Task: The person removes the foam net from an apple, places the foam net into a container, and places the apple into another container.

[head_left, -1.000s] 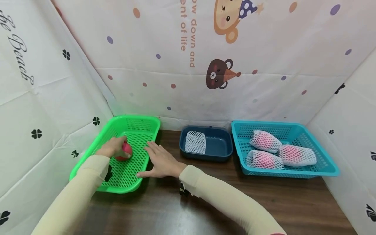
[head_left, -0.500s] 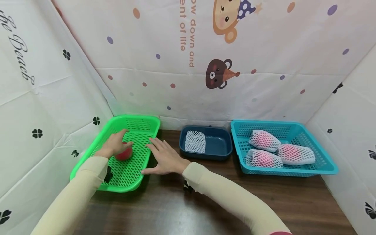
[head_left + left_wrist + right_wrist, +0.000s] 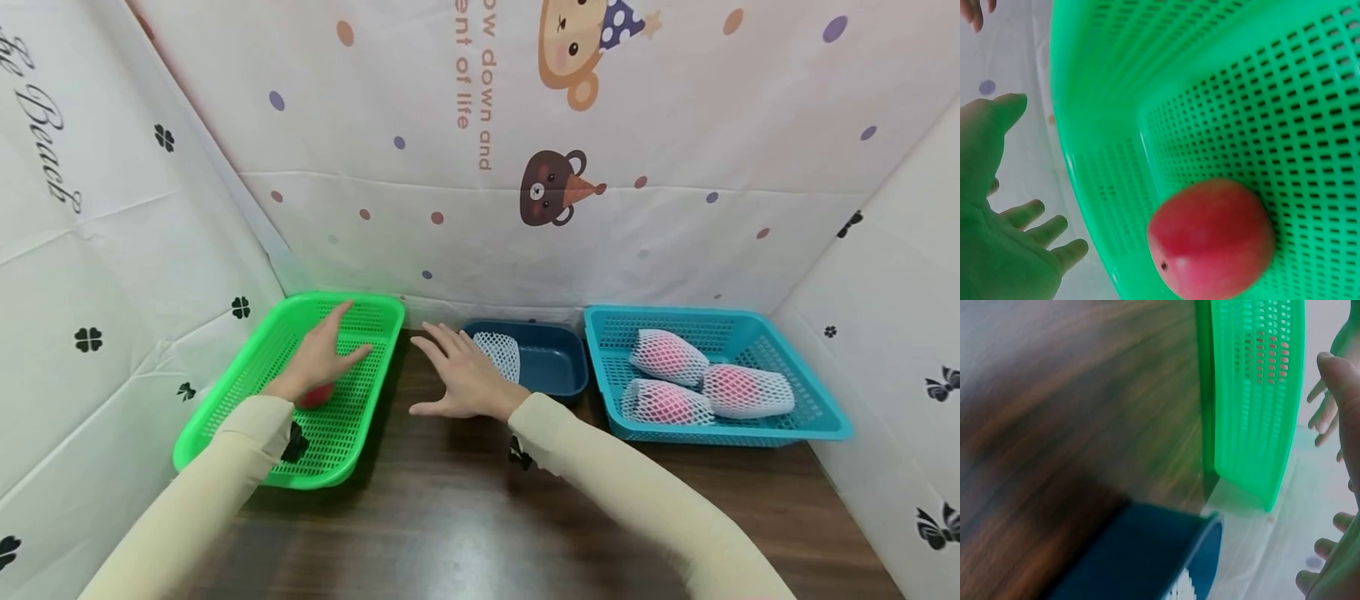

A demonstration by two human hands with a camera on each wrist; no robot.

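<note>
My left hand (image 3: 318, 358) hovers over the green basket (image 3: 311, 482), fingers spread and holding nothing. Beneath it, partly hidden in the head view, lies a pinkish-red peach-like fruit (image 3: 1213, 240) on the perforated basket floor, apart from the hand. My right hand (image 3: 468, 375) is in the air with fingers extended, between the green basket and a navy box (image 3: 551, 367). It covers the left part of that box from the head camera. A white foam fruit net (image 3: 501, 350) lies flat inside the box, touched by neither hand.
At the right a blue basket (image 3: 750, 433) holds three pink fruits in foam nets, one of them a netted fruit (image 3: 748, 390) on the right side. All containers stand on a dark wooden table (image 3: 450, 533), with printed cloth behind and at both sides.
My left hand has let go of the fruit and lifted up and to the right, leaving it in the green basket. The right hand has left the basket's rim area toward the navy box.
</note>
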